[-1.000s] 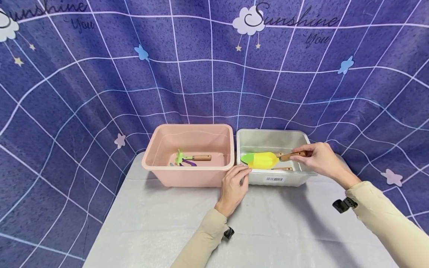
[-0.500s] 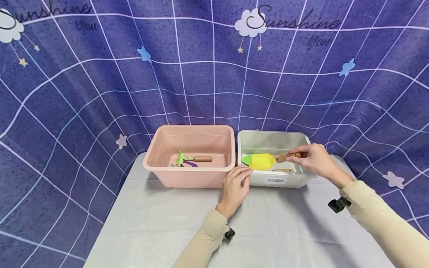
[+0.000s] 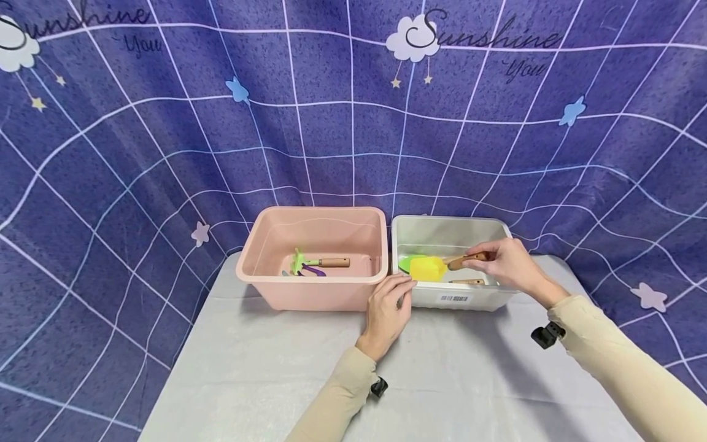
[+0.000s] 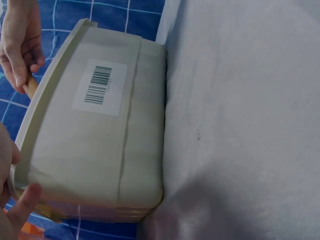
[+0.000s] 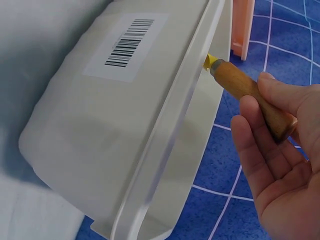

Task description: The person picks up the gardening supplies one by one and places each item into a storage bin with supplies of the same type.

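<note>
My right hand [image 3: 510, 263] grips the wooden handle [image 5: 237, 82] of a hand trowel with a yellow blade [image 3: 426, 269]. The blade dips, tilted, into the pale grey bin [image 3: 450, 224] at its left end. Behind the yellow blade shows a bright green blade [image 3: 415, 260], partly covered. Another wooden handle [image 3: 468, 282] lies on the bin floor near the front. My left hand [image 3: 385, 313] holds the bin's front left rim, fingers over the edge and one digit on the outer wall in the left wrist view.
A pink bin [image 3: 315, 294] stands directly to the left. Inside it lie a green rake-like tool with a wooden handle [image 3: 334, 262] and a purple pronged piece [image 3: 313, 270]. Both bins stand on a table with a pale cloth [image 3: 309, 350], before a blue patterned curtain [image 3: 353, 135].
My right hand has moved left and slightly down with the trowel. Its yellow blade has tipped lower into the pale grey bin, exposing more green. My left hand stays on the rim.
</note>
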Demonstrator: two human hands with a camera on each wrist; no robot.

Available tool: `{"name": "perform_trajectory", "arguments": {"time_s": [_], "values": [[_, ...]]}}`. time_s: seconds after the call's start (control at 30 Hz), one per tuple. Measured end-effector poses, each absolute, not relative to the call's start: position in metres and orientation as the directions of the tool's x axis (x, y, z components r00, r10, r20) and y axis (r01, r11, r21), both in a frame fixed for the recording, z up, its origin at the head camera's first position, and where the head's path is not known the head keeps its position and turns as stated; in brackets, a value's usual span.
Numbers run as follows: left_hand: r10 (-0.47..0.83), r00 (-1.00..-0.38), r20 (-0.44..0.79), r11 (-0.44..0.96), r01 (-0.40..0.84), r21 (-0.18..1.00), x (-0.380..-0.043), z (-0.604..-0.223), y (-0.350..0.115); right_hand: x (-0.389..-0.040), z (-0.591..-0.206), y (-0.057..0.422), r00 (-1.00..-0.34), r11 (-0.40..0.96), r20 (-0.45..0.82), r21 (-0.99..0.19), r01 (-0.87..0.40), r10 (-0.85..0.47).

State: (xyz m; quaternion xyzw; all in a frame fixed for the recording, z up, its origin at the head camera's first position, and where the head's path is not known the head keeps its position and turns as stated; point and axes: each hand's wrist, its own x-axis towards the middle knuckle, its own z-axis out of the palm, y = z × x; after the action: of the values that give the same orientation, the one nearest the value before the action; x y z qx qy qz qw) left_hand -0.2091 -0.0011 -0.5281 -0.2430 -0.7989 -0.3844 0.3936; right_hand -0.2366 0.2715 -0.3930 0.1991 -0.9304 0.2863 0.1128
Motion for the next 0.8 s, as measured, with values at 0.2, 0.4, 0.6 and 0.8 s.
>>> {"name": "perform_trajectory", "arguments": {"time_s": [0.2, 0.4, 0.6, 0.8], "values": [[0.089, -0.578, 0.811, 0.584, 0.69, 0.427, -0.209, -0.527, -0.001, -0.24, -0.39, 0.269, -0.902, 0.766, 0.294, -0.483, -0.424, -0.315], [0.086, -0.582, 0.808, 0.586, 0.686, 0.432, -0.209, -0.527, -0.001, -0.244, -0.39, 0.264, -0.911, 0.758, 0.266, -0.507, -0.41, -0.314], [0.095, -0.583, 0.807, 0.593, 0.684, 0.425, -0.208, -0.527, -0.002, -0.245, -0.392, 0.259, -0.917, 0.758, 0.255, -0.517, -0.398, -0.308], [0.102, -0.582, 0.806, 0.589, 0.689, 0.422, -0.208, -0.527, -0.002, -0.247, -0.395, 0.257, -0.919, 0.76, 0.255, -0.517, -0.393, -0.302]]}}
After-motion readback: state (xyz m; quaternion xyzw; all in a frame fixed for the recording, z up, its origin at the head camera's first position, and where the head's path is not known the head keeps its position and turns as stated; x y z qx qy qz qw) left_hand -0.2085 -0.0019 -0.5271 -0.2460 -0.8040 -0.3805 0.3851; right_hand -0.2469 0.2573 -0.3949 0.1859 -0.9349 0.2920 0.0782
